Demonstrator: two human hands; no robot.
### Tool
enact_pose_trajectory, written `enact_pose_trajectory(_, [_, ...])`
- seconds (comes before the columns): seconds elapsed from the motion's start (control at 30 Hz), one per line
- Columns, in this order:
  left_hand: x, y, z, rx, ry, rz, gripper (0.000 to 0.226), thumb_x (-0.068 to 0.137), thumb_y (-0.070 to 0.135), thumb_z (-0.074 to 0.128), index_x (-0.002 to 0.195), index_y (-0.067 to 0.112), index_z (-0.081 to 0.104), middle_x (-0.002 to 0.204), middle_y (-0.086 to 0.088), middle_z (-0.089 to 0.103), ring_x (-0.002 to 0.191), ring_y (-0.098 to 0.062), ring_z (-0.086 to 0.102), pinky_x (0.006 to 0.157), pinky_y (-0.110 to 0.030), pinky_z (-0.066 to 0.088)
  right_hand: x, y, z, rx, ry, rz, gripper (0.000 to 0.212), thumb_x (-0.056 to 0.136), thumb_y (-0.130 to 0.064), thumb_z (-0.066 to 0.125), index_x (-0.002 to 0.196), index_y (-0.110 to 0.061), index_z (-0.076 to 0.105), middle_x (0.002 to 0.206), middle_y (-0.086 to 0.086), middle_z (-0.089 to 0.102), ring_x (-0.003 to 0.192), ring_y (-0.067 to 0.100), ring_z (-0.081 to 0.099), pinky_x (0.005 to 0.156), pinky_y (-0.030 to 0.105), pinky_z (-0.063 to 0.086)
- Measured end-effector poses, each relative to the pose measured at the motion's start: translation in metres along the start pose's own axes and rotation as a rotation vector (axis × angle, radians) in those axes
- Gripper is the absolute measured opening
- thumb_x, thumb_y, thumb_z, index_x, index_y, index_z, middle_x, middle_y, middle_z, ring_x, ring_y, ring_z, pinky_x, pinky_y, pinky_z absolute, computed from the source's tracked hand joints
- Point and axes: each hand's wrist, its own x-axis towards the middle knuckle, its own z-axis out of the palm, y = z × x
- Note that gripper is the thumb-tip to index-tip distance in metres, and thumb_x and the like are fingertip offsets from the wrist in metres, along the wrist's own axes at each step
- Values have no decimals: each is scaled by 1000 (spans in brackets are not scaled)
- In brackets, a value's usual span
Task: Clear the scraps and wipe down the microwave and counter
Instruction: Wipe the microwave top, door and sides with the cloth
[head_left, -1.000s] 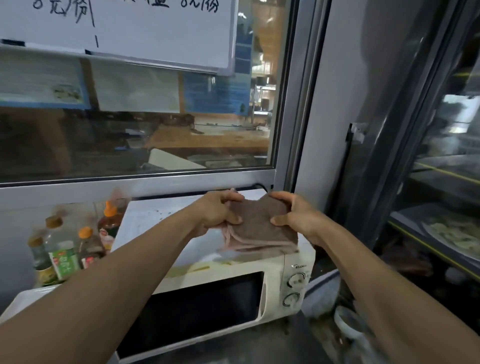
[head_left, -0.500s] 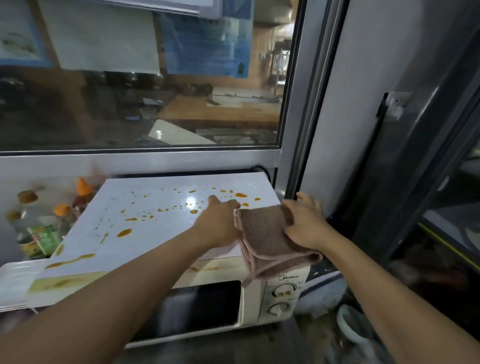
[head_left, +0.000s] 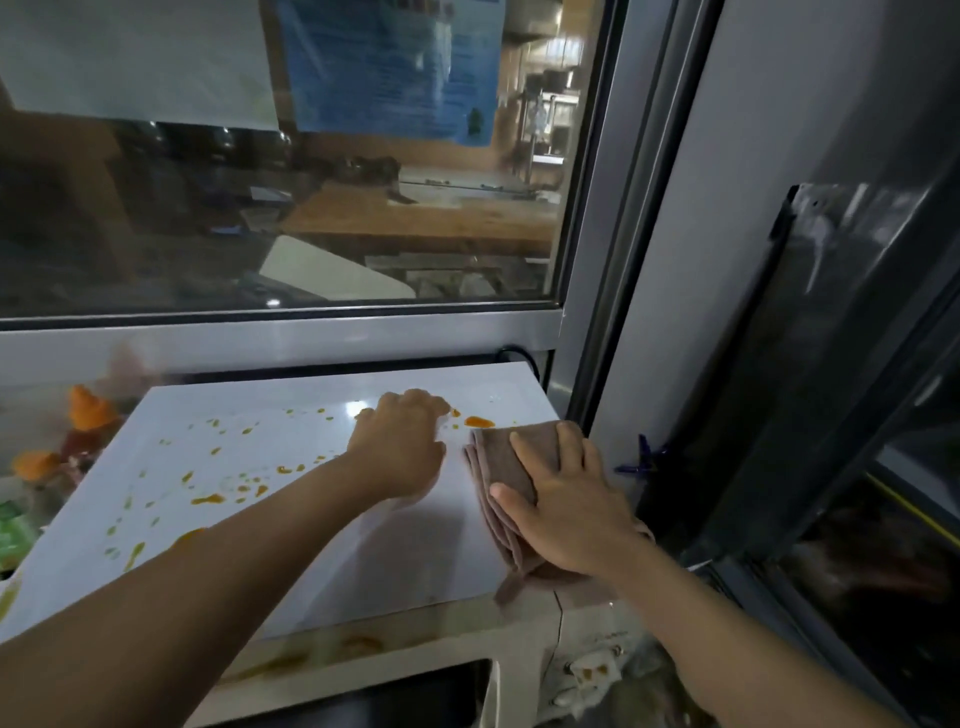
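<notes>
With the folded brown cloth (head_left: 511, 467) pressed flat under the spread right hand (head_left: 569, 512) at the right edge of the microwave (head_left: 322, 540) top, wiping is about to start — orange splatters (head_left: 208, 500) dot the smooth white panel leftward. The left hand (head_left: 400, 447) rests beside it, fingers curled, gripping nothing. Next, I'd judge: sweep left, firmly.

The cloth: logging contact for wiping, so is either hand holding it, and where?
No grip. The right hand presses flat on the folded cloth; the left hand rests beside it, apart.
</notes>
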Motion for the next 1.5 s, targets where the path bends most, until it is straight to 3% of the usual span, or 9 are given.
enact_pose_trajectory(0.17, [44,-26,-2,60,-45,-56,40,91,28,47,131,24,47,138,1,45,125,-25,41,101,-42,36,40,3,-3,-3,-5,-33,76,76,-79,15,144,-48,-2,158,0,-12,144,30,-8,108,57,21])
enact_pose_trajectory(0.4, [72,-38,-4,169,-64,-44,9,89,24,42,89,26,51,111,2,55,99,-20,49,88,-38,38,110,-1,-13,14,-55,-55,71,82,-76,24,145,-49,2,159,-2,-12,145,28,-10,111,53,16])
enact_pose_trajectory(0.53, [73,-48,-3,143,-113,-22,27,87,22,43,110,29,56,125,5,51,112,-18,47,95,-42,35,144,-4,-16,-16,-63,-95,68,86,-73,23,146,-47,4,159,-5,-9,145,29,-8,114,53,13])
enact_pose_trajectory(0.6, [71,-48,-3,135,-109,-39,45,87,21,45,130,34,49,137,7,44,125,-19,41,103,-44,31,151,-4,-18,-25,-63,-125,64,89,-70,20,147,-46,6,160,-5,-5,146,28,-7,116,52,11])
enact_pose_trajectory(0.7, [69,-47,-1,122,-103,-53,53,87,20,46,137,37,42,144,7,38,131,-19,35,108,-46,26,141,-6,-19,-41,-64,-166,57,95,-59,18,148,-43,6,160,-7,-4,145,25,-10,117,49,4])
enact_pose_trajectory(0.93, [68,-47,-3,107,-96,-19,44,88,19,41,130,33,48,140,5,43,127,-20,40,102,-43,32,62,-2,-9,-47,-79,-421,55,93,-53,24,144,-48,3,157,-19,-7,144,14,-16,115,44,-8])
enact_pose_trajectory(1.03, [64,-56,-6,26,-105,19,41,91,15,41,130,24,51,139,3,46,126,-21,42,102,-42,39,76,-7,-17,31,-55,-396,50,91,-53,32,140,-47,21,154,-20,8,144,13,-2,115,43,3])
enact_pose_trajectory(1.23, [45,-88,-13,72,-3,-108,33,91,18,42,122,22,55,126,4,55,117,-21,49,98,-43,38,149,-35,-10,-79,-3,-334,50,97,-53,21,145,-39,20,158,-10,12,145,20,6,116,48,7])
enact_pose_trajectory(1.5, [35,-101,-22,59,-40,-185,36,87,10,43,114,24,62,128,8,55,117,-20,49,98,-43,39,126,-60,1,-110,-40,-631,53,95,-58,20,146,-45,11,158,-15,5,145,14,-4,116,46,-1])
